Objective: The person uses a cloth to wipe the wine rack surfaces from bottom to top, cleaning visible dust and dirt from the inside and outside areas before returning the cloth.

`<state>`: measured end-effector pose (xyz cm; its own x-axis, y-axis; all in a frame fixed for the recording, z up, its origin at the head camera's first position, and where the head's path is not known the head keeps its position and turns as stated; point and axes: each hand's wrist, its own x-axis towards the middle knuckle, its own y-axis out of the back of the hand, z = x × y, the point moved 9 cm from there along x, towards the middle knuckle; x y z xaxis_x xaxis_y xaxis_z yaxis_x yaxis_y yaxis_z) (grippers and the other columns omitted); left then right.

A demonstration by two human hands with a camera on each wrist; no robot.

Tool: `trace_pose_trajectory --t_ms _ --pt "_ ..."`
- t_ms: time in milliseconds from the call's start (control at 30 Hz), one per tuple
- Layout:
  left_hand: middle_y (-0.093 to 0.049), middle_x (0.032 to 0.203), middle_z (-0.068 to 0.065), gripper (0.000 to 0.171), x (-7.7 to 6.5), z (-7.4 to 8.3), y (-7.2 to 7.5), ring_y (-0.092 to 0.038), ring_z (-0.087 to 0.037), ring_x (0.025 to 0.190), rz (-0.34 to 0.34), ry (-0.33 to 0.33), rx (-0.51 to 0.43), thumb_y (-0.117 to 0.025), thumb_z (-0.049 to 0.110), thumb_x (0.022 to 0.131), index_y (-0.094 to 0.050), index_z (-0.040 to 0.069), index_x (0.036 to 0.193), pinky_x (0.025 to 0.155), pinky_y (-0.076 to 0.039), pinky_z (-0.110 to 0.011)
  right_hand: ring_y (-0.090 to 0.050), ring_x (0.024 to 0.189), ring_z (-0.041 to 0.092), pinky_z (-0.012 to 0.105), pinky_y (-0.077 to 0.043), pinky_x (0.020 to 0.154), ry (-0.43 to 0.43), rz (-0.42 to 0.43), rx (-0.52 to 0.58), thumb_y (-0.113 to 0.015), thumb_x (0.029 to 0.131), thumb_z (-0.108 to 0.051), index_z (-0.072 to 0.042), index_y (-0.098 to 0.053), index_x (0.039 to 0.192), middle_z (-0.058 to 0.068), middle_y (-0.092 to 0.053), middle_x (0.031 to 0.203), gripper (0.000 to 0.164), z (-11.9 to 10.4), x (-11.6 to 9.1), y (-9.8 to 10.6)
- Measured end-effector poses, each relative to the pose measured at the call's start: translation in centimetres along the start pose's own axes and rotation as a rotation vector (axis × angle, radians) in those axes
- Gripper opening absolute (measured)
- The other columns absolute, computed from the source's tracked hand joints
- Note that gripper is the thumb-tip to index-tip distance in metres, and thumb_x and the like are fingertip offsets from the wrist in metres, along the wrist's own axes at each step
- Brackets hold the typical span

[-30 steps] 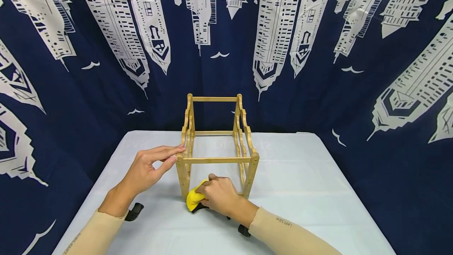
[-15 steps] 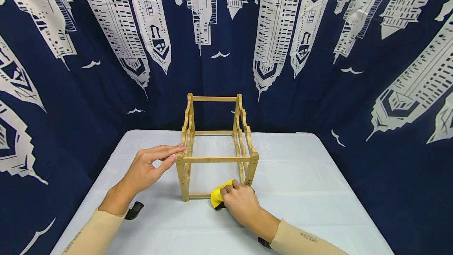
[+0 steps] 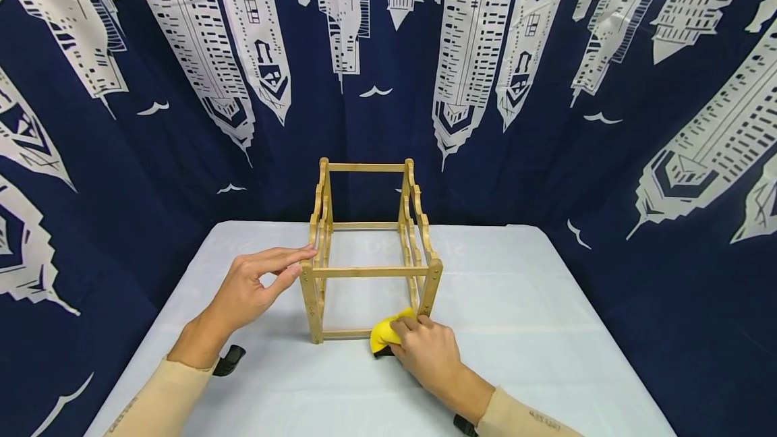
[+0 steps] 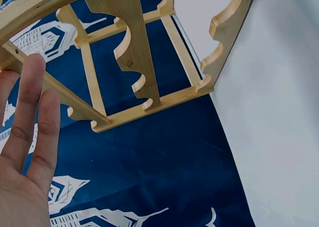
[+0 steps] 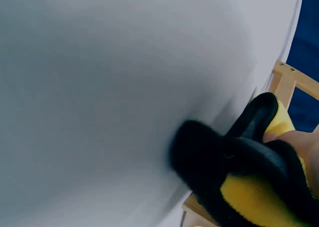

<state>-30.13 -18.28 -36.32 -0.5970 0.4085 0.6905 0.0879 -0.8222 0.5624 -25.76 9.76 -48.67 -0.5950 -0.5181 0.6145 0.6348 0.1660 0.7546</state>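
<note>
A light wooden rack (image 3: 370, 272) with scalloped side rails, like a wine rack, stands upright on the table. My left hand (image 3: 251, 285) rests its fingertips on the rack's top near-left corner, thumb near the front post. In the left wrist view the fingers (image 4: 47, 132) are straight beside the wooden rails (image 4: 134, 52). Bunched in my right hand (image 3: 427, 353) is a yellow cloth (image 3: 385, 334) with black edging, gripped at the right part of the rack's lower front bar. The right wrist view shows the cloth's folds (image 5: 256, 197) close up; most of that hand is hidden.
White cloth covers the table (image 3: 516, 302). Behind and at both sides hangs a dark blue curtain (image 3: 376, 127) printed with white buildings and birds. Black straps (image 3: 229, 361) sit at both wrists.
My right hand has slid the yellow cloth rightward along the lower front bar, mostly in the first half second. The left hand and the rack stay in place.
</note>
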Motion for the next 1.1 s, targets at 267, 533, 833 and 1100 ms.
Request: trace_pose_trajectory --t_ms 267,533,833,1100 --pt "-0.084 0.146 -0.006 0.045 -0.2 -0.5 0.0 -0.085 -0.009 0.105 -0.007 0.033 0.012 -0.077 -0.003 0.107 -0.083 0.017 0.147 0.088 -0.065 -0.015 -0.08 0.075 0.012 0.03 -0.063 0.049 -0.032 0.039 0.054 -0.112 0.074 -0.052 -0.022 -0.088 0.1 -0.007 -0.088 0.097 0.046 -0.9 0.6 -0.5" --pt "-0.084 0.145 -0.007 0.045 -0.2 -0.3 0.0 -0.085 -0.01 0.104 0.002 0.037 0.012 -0.077 -0.003 0.107 -0.083 0.017 0.146 0.087 -0.065 -0.016 -0.079 0.078 0.012 0.028 -0.063 0.053 -0.033 -0.047 0.098 -0.106 0.083 -0.052 -0.024 -0.09 0.109 -0.007 -0.089 0.102 0.042 -3.7 3.0 -2.0" --pt "-0.084 0.145 -0.008 0.045 -0.1 0.0 0.0 -0.085 -0.01 0.104 0.023 0.013 0.0 -0.076 -0.005 0.107 -0.083 0.015 0.146 0.086 -0.065 -0.015 -0.08 0.082 0.01 0.025 -0.064 0.057 0.018 -0.094 0.161 -0.1 0.091 -0.056 -0.027 -0.09 0.112 -0.01 -0.09 0.106 0.038 -7.3 6.0 -3.5" --pt "-0.083 0.148 -0.003 0.043 -0.2 0.2 0.0 -0.086 -0.016 0.121 0.002 0.067 0.075 -0.077 0.002 0.109 -0.082 0.021 0.148 0.101 -0.063 -0.012 -0.079 0.08 0.008 0.021 -0.06 0.056 -0.019 -0.076 0.317 -0.102 0.09 -0.052 -0.028 -0.093 0.114 -0.013 -0.091 0.105 0.036 -4.9 6.0 -1.5"
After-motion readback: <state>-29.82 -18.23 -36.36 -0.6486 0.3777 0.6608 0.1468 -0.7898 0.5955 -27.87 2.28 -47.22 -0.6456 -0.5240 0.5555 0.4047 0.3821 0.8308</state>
